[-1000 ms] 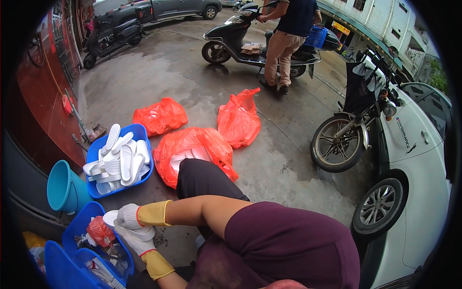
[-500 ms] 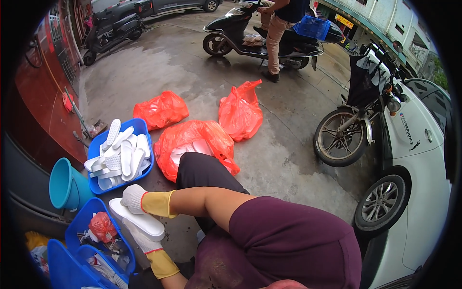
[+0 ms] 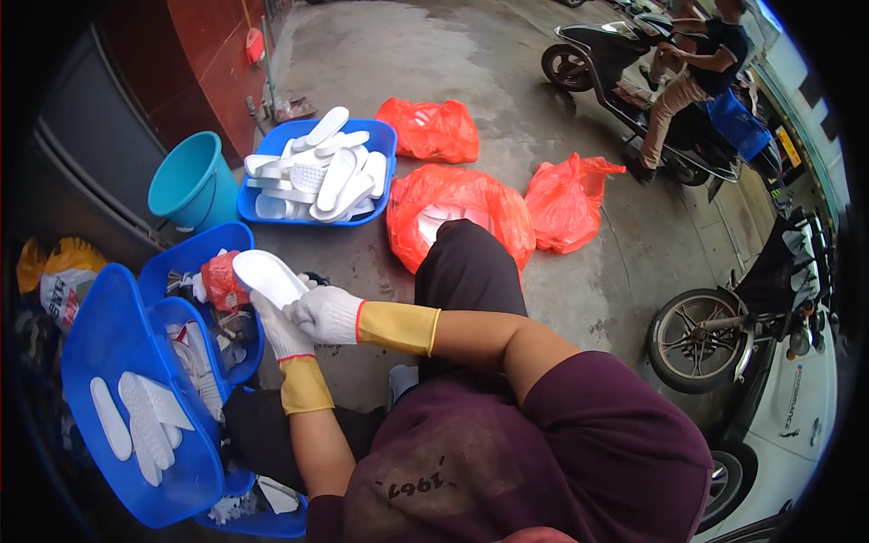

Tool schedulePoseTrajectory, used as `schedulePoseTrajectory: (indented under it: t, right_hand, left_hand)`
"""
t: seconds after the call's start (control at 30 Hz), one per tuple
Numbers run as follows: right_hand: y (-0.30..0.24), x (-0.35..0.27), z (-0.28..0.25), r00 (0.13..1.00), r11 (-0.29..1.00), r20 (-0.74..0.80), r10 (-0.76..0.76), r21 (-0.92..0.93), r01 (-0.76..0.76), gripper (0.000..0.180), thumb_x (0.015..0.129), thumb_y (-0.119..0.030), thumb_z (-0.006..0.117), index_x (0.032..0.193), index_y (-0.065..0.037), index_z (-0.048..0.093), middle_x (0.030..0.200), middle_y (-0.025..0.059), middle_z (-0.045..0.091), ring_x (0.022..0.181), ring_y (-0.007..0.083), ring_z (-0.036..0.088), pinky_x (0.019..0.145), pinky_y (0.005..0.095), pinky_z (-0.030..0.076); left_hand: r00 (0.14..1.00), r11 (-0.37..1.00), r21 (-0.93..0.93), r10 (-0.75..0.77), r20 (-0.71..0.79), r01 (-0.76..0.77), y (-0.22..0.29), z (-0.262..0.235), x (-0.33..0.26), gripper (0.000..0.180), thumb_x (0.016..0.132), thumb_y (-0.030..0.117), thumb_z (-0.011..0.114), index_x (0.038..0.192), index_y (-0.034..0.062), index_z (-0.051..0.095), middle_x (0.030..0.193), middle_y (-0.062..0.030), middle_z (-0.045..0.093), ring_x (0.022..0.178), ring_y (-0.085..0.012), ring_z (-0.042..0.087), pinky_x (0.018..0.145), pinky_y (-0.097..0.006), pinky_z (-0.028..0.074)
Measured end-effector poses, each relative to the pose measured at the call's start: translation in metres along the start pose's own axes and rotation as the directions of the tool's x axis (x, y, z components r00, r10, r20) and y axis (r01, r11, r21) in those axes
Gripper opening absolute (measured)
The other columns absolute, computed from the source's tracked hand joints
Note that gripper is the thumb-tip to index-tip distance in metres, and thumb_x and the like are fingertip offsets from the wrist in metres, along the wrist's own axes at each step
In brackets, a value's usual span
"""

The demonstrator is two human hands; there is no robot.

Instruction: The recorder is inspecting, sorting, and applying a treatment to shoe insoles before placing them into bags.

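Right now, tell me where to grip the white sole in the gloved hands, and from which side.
Probably its rounded free end, pinched from the far left: the flat white sole points that way, clear of the gloves, while the left hand lies along its near edge and the right hand crowds the other end.

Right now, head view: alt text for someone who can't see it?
A left gloved hand holds a white shoe sole, with the right gloved hand at its near end. Beyond are a blue basin heaped with white soles and three red plastic bags; upper right, another person sits on a scooter.
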State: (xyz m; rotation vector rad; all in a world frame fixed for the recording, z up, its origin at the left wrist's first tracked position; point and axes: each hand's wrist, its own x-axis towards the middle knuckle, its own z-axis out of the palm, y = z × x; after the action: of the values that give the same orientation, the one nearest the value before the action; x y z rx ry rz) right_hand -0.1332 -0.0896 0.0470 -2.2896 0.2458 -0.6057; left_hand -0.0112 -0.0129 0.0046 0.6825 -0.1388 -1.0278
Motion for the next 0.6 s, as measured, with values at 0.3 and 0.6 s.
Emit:
schedulePoseTrajectory:
  t: [0.3, 0.6]
  right_hand:
    - [0.010, 0.102, -0.026, 0.998, 0.921, -0.012, 0.067, -0.385, -0.067, 0.020, 0.095, -0.023, 0.059, 0.087, -0.010, 0.070, 0.081, 0.0175, 0.071, 0.081, 0.0402, 0.071, 0.072, 0.0512, 0.056]
    - [-0.035, 0.048, 0.007, 0.982, 0.991, 0.159, 0.100, 0.069, -0.113, 0.025, 0.099, -0.020, 0.059, 0.081, -0.004, 0.066, 0.076, 0.0228, 0.065, 0.074, 0.0426, 0.066, 0.069, 0.0493, 0.051]
  left_hand:
    - [0.995, 0.992, -0.099, -0.078, 0.057, 0.083, -0.014, 0.021, -0.019, 0.076, 0.104, 0.063, 0.053, 0.159, 0.0115, 0.039, 0.154, -0.0131, 0.051, 0.135, -0.0300, 0.057, 0.112, -0.047, 0.049]
    - [0.995, 0.960, -0.268, 0.090, 0.047, -0.074, -0.005, -0.030, -0.006, 0.088, 0.098, 0.076, 0.050, 0.153, 0.0073, 0.045, 0.144, -0.0214, 0.058, 0.128, -0.0371, 0.061, 0.109, -0.053, 0.051]
